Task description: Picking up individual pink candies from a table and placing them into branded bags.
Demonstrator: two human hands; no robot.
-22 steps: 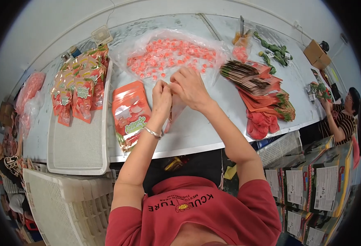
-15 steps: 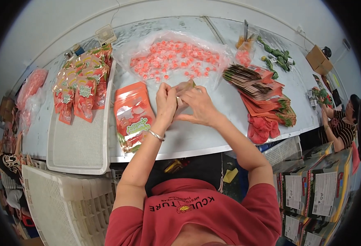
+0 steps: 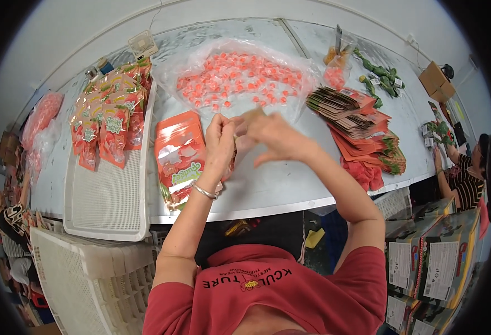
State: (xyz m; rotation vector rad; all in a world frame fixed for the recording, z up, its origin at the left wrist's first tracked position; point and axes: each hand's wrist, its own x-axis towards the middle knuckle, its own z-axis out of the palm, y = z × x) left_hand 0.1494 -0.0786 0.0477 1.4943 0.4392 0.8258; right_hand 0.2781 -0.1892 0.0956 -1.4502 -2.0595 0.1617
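My left hand [image 3: 221,139] is closed on the edge of a pouch [image 3: 246,144] above the middle of the table. Much of that pouch is hidden by my hands, and its face cannot be made out. At the pouch's right side is my right hand [image 3: 281,139], its fingers smeared by motion, with the thumb apart from them. Just left of my left wrist lies a stack of red printed pouches [image 3: 178,159]. Beyond my hands, pink-red wrapped candies [image 3: 237,75] lie spread on a clear plastic sheet [image 3: 170,75].
Filled pouches [image 3: 114,125] are heaped at the far end of a white mesh tray [image 3: 107,192] on the left. More flat pouches [image 3: 362,131] fan out at right, beside a red cloth [image 3: 362,175]. Stacked crates [image 3: 92,273] and boxes [image 3: 441,262] flank me. Other people sit at both sides.
My right hand has shifted slightly right and swung quickly, its fingers now blurred. The left hand has barely moved and keeps its hold on the pouch.
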